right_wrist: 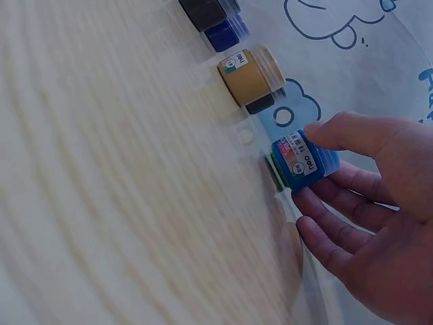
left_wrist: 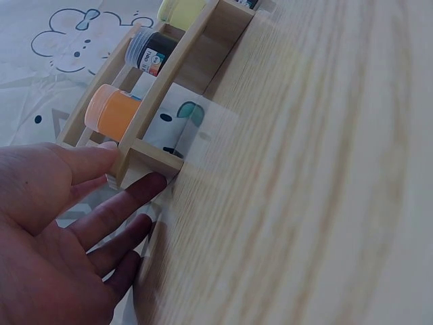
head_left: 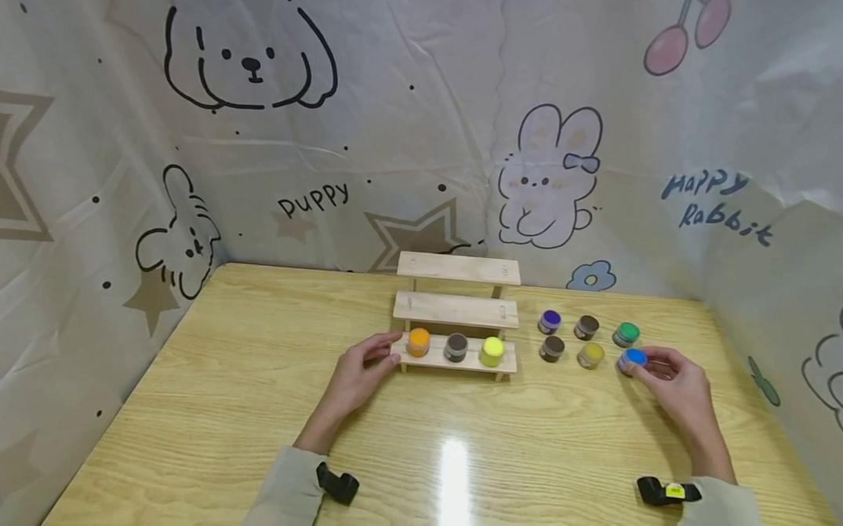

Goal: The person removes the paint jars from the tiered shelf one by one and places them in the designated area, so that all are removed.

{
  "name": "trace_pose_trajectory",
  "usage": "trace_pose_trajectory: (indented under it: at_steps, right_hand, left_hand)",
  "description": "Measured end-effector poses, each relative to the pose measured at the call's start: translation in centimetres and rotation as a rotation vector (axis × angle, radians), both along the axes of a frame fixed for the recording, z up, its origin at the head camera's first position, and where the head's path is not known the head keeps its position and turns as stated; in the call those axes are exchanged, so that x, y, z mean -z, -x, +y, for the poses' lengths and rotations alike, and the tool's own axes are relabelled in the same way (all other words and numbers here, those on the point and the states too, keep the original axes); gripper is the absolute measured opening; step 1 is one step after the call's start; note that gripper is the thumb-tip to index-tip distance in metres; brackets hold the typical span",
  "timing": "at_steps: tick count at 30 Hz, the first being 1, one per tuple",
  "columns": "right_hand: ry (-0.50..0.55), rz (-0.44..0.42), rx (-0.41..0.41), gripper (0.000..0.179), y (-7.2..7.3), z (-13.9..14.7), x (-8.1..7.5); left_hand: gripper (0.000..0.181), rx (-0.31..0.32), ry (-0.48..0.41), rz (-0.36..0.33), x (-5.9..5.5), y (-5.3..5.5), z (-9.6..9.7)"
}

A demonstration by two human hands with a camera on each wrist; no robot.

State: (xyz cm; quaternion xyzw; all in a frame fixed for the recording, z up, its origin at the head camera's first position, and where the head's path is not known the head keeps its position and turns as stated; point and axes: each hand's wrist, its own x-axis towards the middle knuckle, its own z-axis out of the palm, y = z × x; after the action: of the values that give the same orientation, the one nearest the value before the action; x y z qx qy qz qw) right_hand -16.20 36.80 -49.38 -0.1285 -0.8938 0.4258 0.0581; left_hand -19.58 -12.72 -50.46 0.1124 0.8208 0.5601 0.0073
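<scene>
Stepped rack (head_left: 455, 309) gripped at one end by left hand (head_left: 362, 373), presumably for steadiness; blue jar (head_left: 631, 359) pinched in right hand (head_left: 679, 386).

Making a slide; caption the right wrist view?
A person's right grip holds a blue jar, with a mustard jar nearby.

A pale, wrinkly sheet (head_left: 412, 160) hangs like a wall behind the table (head_left: 238, 412) and along both sides. It has lots of pictures on it. A big puppy face (head_left: 251, 44) is up high, with the word "puppy" (head_left: 314, 201) lower down. A bunny (head_left: 548, 182) wears a blue bow, and a blue flower (head_left: 592, 276) is below it. To the right are the words "Happy Rabbit" (head_left: 721, 205). A big brown star (head_left: 2, 165) is far left. The table is yellowish wood with wavy lines, and a bright white shine (head_left: 454, 492) sits near its front.
</scene>
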Motion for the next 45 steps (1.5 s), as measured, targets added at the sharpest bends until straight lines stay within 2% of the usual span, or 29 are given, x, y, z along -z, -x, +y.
trace_pose_trajectory:
  at_steps: [6,13,21,32,38,45]
  right_hand:
    - [-0.041,-0.01,-0.016,0.069,0.0,0.3,0.3]
    - [-0.065,0.016,-0.045,0.063,-0.1,0.5,0.5]
    - [-0.043,0.022,-0.074,0.063,-0.4,0.5,0.1]
    - [-0.01,0.209,-0.081,0.048,-0.5,-0.4,-2.6]
    - [0.035,0.317,-0.15,0.042,-0.4,-2.1,-3.8]
    - [0.099,0.35,-0.202,0.037,-0.3,-4.1,-4.7]
  left_hand:
    - [0.038,0.008,-0.001,0.004,0.1,0.0,-0.1]
    - [0.038,0.008,0.008,0.003,0.0,0.0,-0.1]
    - [0.038,0.009,0.008,0.001,0.0,0.0,0.0]
    - [0.038,0.007,0.011,-0.003,0.0,0.0,-0.1]
    - [0.038,0.011,0.012,0.001,-0.1,0.0,-0.1]
    - [0.038,0.007,0.014,-0.001,-0.1,0.0,0.0]
